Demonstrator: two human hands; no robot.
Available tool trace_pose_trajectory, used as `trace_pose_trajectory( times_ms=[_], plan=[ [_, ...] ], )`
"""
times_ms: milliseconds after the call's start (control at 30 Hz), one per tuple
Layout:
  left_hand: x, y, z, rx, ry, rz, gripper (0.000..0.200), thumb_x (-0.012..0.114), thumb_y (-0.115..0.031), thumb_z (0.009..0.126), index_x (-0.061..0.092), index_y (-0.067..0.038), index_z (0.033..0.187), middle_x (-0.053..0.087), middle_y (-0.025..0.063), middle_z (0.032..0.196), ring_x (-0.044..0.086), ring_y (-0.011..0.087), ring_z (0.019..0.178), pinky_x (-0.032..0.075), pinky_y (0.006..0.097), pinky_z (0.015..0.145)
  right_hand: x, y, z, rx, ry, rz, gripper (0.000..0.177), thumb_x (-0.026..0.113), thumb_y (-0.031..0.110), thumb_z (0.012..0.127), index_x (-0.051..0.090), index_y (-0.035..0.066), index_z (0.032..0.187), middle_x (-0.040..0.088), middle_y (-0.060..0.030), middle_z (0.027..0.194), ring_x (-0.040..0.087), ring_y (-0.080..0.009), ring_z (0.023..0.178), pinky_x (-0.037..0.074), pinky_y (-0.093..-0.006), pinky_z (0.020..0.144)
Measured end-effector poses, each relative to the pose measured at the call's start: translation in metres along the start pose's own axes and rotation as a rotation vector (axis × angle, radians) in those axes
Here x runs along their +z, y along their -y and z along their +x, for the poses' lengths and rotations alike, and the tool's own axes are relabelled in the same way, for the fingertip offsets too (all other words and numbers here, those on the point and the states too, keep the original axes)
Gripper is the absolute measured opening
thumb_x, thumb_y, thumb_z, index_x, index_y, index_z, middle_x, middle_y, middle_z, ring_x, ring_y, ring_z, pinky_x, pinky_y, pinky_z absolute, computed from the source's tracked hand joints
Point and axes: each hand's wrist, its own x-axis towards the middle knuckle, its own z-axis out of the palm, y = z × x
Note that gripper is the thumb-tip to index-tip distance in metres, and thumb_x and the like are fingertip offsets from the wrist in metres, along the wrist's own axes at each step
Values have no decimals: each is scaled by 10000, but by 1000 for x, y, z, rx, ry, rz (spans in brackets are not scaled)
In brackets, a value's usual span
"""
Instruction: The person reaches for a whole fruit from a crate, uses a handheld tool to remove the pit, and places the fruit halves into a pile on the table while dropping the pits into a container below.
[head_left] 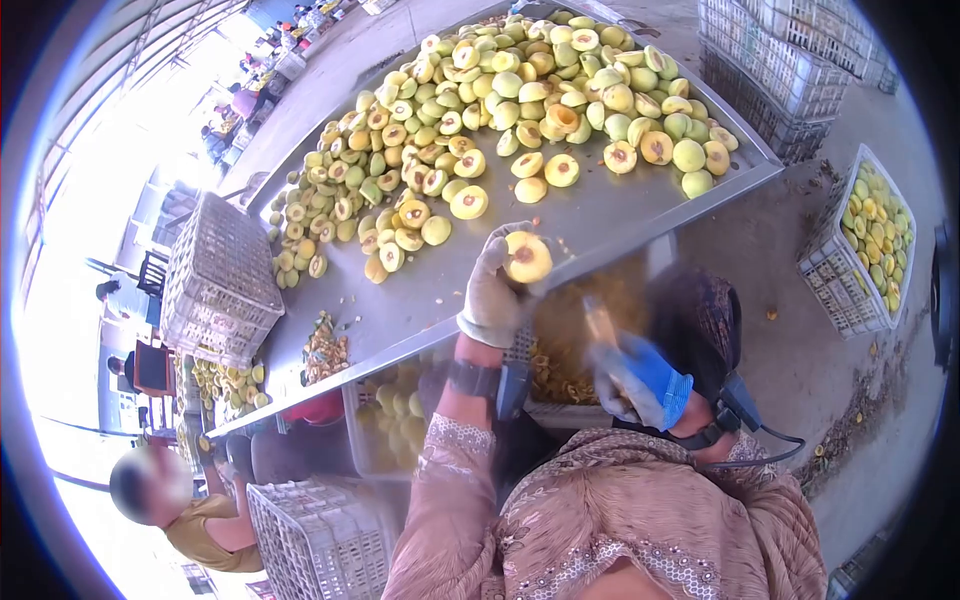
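My left hand (pixel 492 300), in a pale glove, is closed around a halved yellow fruit (pixel 527 257) at the near edge of the metal table (pixel 600 215). The cut face, with a brown centre, is turned up. To its right, my right hand (pixel 640 385), in a blue and grey glove, grips a small tool with a light wooden-looking part (pixel 600 322); its far end is blurred. Beneath and between both hands is a container of brownish scraps (pixel 560 375). Many halved green-yellow fruits (pixel 468 202) are heaped on the table.
Stacked crates (pixel 785 65) stand at the back right. A crate of fruit (pixel 872 240) is on the floor at right. A white crate (pixel 225 280) rests at the table's left, near a scrap pile (pixel 325 350). A person (pixel 215 515) sits lower left beside another crate (pixel 325 540).
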Motion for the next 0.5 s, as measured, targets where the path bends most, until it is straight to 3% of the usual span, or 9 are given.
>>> trace_pose_trajectory(
  times_ms=[67,133,233,333,500],
  plan=[
    [-7,6,-18,30,-49,-34,490,464,-514,948,573,-63,1106,659,141,935,563,168,543,416,251,446,8,-4,5,-41,96,17,321,577,333,953,489,64,1103,533,-17,710,455,-69,488,320,-194,409],
    [-14,12,-31,36,-136,-51,501,446,-530,957,582,-64,1081,660,138,928,563,165,537,419,243,449,19,-9,9,-37,123,17,390,593,300,945,476,30,1201,540,-17,718,478,-71,524,333,-186,432],
    [-16,14,-50,139,-172,89,484,441,-517,969,587,-67,1070,661,123,927,615,149,699,467,227,552,31,-14,12,-4,151,44,408,601,282,940,468,36,1238,570,-27,738,502,-87,524,354,-190,426],
    [-3,10,-69,214,-183,190,480,451,-499,973,580,-49,1078,664,114,946,628,157,843,504,259,716,56,-8,12,96,14,-63,188,525,273,973,484,115,1067,487,29,621,434,-67,407,319,-207,345],
    [0,17,-85,296,-238,325,464,421,-432,1005,591,-6,1081,672,122,952,626,166,825,506,288,752,60,-18,18,81,53,-42,194,521,268,981,473,88,1035,489,28,620,428,-61,403,331,-197,350]
  ],
)
